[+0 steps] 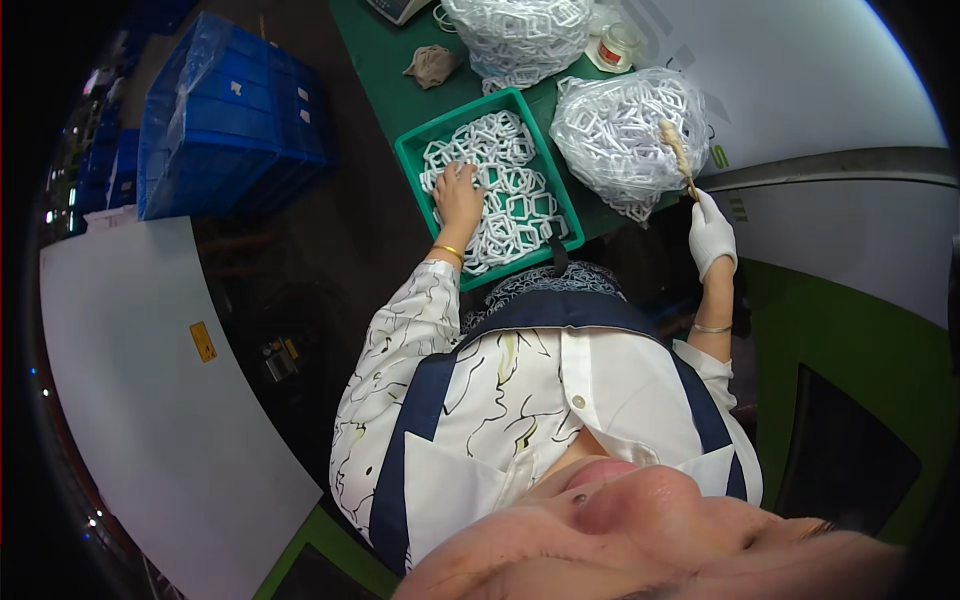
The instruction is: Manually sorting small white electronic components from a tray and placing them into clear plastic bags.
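My bare left hand (460,200) lies on white plastic frame pieces (515,215) heaped in a green tray (408,172). Its fingers are spread over the left side of the heap, and I see nothing gripped in them. In a white glove, my right hand (712,238) is closed round the thin handle of a stick with a lumpy cream wrapping (675,148) on its upper part. That wrapped end points up and away, in front of a clear bag of white frame pieces (628,140). Whether it touches the bag I cannot tell.
Another clear bag of white pieces (520,35) stands behind the tray, beside a small glass jar (618,45). A crumpled brown cloth (433,66) lies on the green tabletop (385,75). Blue crates (235,120) are stacked at the left. A pale panel (830,90) borders the right.
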{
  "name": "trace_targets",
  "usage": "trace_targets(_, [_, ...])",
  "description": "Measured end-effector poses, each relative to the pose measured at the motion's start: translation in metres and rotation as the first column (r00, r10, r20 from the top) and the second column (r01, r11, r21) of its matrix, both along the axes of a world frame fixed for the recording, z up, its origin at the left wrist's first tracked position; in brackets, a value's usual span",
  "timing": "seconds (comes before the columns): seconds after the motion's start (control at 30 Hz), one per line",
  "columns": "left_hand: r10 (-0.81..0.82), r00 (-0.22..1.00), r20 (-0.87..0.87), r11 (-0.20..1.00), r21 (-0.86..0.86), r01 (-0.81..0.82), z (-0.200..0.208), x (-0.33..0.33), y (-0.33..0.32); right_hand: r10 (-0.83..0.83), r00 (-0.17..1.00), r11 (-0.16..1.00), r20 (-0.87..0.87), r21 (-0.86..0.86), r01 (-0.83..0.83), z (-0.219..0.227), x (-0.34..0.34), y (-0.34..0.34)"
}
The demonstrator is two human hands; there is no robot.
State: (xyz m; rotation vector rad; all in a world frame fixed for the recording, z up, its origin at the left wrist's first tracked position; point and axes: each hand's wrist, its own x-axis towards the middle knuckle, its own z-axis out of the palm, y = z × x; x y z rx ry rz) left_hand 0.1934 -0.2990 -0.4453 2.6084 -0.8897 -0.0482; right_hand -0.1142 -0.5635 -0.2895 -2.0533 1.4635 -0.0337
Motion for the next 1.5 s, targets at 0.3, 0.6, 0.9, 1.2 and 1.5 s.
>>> trace_targets(0.3, [0.065, 0.963, -0.261, 0.948, -0.284, -0.141, -0.015, 0.025, 0.004, 0.103, 0.993, 0.994, 0.06, -0.034, -0.101, -0.01, 0.011, 0.006])
trace_targets(0.6, [0.117, 0.971, -0.206, 0.863, -0.462, -0.202, -0.011, 0.042, -0.013, 0.134, 0.986, 0.99, 0.104, -0.064, -0.127, -0.007, 0.01, 0.006])
trace_targets(0.9, [0.06, 0.88, -0.471, 0.989, -0.092, -0.116, -0.007, 0.049, -0.024, 0.118, 0.987, 0.993, 0.106, -0.016, -0.117, -0.001, 0.017, 0.022])
trace_targets(1.2, [-0.109, 0.967, -0.229, 0.94, -0.341, 0.025, -0.011, 0.051, -0.026, 0.108, 0.987, 0.994, 0.122, -0.003, -0.109, -0.008, 0.011, 0.026])
trace_targets(1.5, [0.156, 0.981, -0.112, 0.967, 0.221, -0.128, 0.001, 0.016, -0.035, 0.076, 0.991, 0.996, 0.108, 0.027, -0.08, -0.007, 0.003, 0.029])
